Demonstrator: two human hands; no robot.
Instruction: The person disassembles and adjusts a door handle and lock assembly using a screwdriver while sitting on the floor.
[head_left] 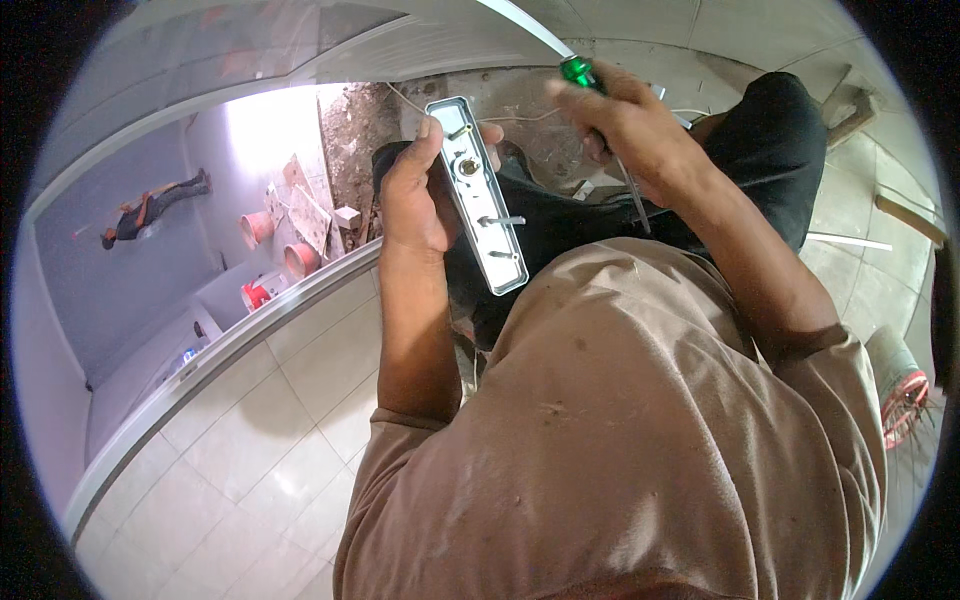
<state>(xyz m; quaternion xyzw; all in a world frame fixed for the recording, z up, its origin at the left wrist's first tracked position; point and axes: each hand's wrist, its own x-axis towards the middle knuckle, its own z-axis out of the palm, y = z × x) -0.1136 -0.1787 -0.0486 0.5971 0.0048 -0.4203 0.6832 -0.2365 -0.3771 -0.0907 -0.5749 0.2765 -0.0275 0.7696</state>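
The person is sitting with the left hand (412,205) gripping a long metal plate (479,197), which is serving here as the landmark. The thumb is lying along its left edge and fingertips are showing past its right edge. The plate is tilting over the dark trousers (770,170), its hollow side facing up. Up and to the right of the plate, the right hand (640,125) is closing around a screwdriver (579,73); the green end is pointing away from the person, while the shaft is slanting down toward the lap, well apart from the plate.

As for progress, a round brassy hub (468,167) is sitting inside the plate's upper part, a grey rod (508,220) is standing out below it, and a thin post (459,132) is rising near the far end, so these parts seem to be in place already. The plate is resting loose in the grip, fastened to nothing visible. The screwdriver is not touching it, so no turning is happening on it now; the work is looking unfinished, with the fastening apparently still remaining. Whether the hub is sitting tight, the view is not showing.
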